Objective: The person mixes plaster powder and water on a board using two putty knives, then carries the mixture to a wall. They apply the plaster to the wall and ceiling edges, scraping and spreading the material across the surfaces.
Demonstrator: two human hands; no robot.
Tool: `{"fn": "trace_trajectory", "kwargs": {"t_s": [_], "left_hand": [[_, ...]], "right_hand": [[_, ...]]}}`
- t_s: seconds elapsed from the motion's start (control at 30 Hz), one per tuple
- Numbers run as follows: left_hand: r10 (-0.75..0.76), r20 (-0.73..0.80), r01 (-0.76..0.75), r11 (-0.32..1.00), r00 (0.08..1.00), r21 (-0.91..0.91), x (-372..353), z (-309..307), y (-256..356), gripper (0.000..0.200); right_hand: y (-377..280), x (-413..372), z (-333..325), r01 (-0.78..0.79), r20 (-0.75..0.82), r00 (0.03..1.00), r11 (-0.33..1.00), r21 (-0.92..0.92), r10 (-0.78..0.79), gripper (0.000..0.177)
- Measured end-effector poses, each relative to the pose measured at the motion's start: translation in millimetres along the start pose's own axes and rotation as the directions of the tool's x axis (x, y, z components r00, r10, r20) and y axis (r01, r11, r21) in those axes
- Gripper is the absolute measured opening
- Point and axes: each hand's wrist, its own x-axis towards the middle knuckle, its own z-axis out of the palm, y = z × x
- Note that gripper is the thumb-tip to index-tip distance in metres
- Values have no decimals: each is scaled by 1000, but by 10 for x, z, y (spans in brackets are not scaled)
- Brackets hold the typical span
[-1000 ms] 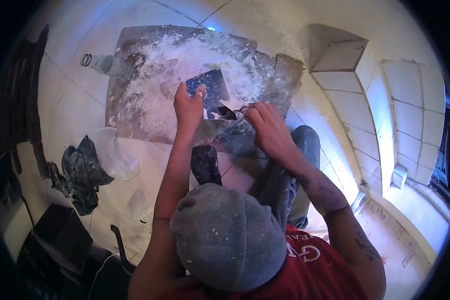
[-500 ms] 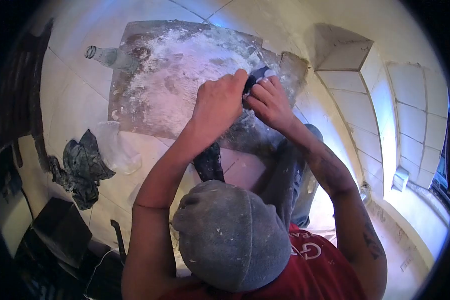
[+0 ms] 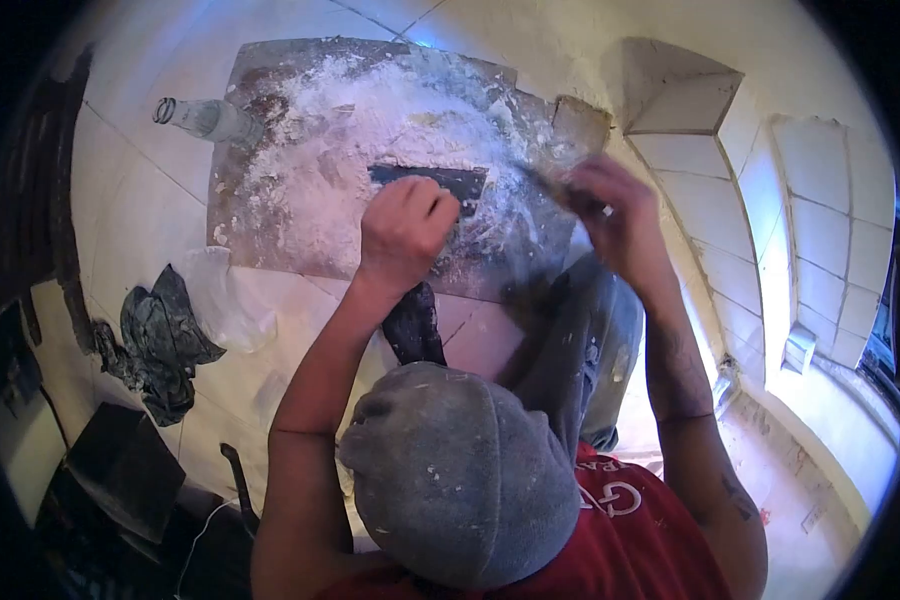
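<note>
My left hand (image 3: 410, 225) is closed around a flat trowel with a dark rectangular blade (image 3: 460, 185), held low over the board (image 3: 232, 215). The handle is hidden under my fingers. Thick white plaster-like paste or powder (image 3: 330, 150) covers much of the board beneath it. To the right, my right hand (image 3: 615, 210) has its fingers closed on a thin dark tool (image 3: 538, 180) pointing toward the trowel. Motion smears this tool, so its exact kind cannot be made out.
A clear glass bottle (image 3: 210, 118) lies or leans at the board's left edge. A crumpled black plastic bag (image 3: 165, 330) and a clear bag (image 3: 228, 305) lie on the left floor tiles. A dark box (image 3: 125, 465) stands lower left; a tiled ledge (image 3: 700, 210) runs along the right.
My hands were together at a dark blade and are now apart. The left has moved left and down, showing the trowel blade; the right has moved right with the thin tool.
</note>
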Motion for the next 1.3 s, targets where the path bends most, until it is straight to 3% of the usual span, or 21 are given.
{"fn": "trace_trajectory", "kwargs": {"t_s": [0.07,0.13,0.3,0.4,0.43,0.53,0.6,0.67,0.73,0.8,0.9,0.97,1.0,1.03,1.07,1.1,1.2,1.23,1.3], "left_hand": [[182,-124,-181,983,976,18,-35,57,34,10],[291,-167,-292,956,942,18,-93,121,54,9],[423,-206,-440,897,882,-42,-168,152,89,10],[404,-229,-429,900,886,-71,-134,112,146,10],[402,-184,-421,903,897,-81,-128,97,122,10],[376,-61,-380,919,925,-101,-212,59,87,10],[394,-16,-393,914,919,-98,-197,87,30,12],[414,-40,-416,904,909,-102,-190,125,32,11],[440,-93,-448,888,893,-104,-153,181,59,10],[462,-160,-479,873,873,-96,-140,202,83,12],[364,-193,-392,910,911,-136,-69,82,111,14],[-53,-131,25,979,990,-204,-161,-26,53,15],[-267,-92,242,944,959,-224,-204,-74,17,16],[-545,-73,486,794,835,-365,-144,-149,-17,15],[-771,-11,670,560,637,-487,-75,-210,-66,16],[-830,34,706,451,557,-546,-141,-160,-217,20],[-859,-122,599,442,498,-668,-230,75,-361,22],[-896,-17,649,334,444,-684,-203,83,-301,26],[-892,46,609,269,450,-746,-211,228,-235,22]], "right_hand": [[-110,-121,114,91,160,984,991,-93,-75,26],[-167,-163,286,137,211,972,979,-154,-103,20],[145,78,617,196,214,965,959,-202,-152,18],[367,344,591,154,240,965,968,-196,-105,17],[394,404,569,131,269,960,974,-185,-78,17],[216,395,348,63,162,986,991,-119,-43,17],[46,309,305,70,196,979,993,-92,-50,21],[-62,232,331,123,218,970,990,-64,-106,22],[-83,189,476,78,298,953,995,-58,-57,23],[-3,285,629,144,310,947,973,-180,-83,21],[453,534,754,108,264,963,975,-194,-54,22],[509,547,559,100,111,990,978,-183,-81,24],[528,565,449,99,38,995,981,-169,-94,25],[491,537,352,53,5,999,987,-149,-52,25],[400,440,260,2,-24,1000,992,-124,-5,25],[304,348,241,-47,-53,998,994,-99,42,26],[-17,29,357,-8,9,1000,997,-77,9,31],[-91,-97,439,103,42,994,987,-120,-99,31],[-191,-233,624,231,119,970,959,-163,-214,31]]}}
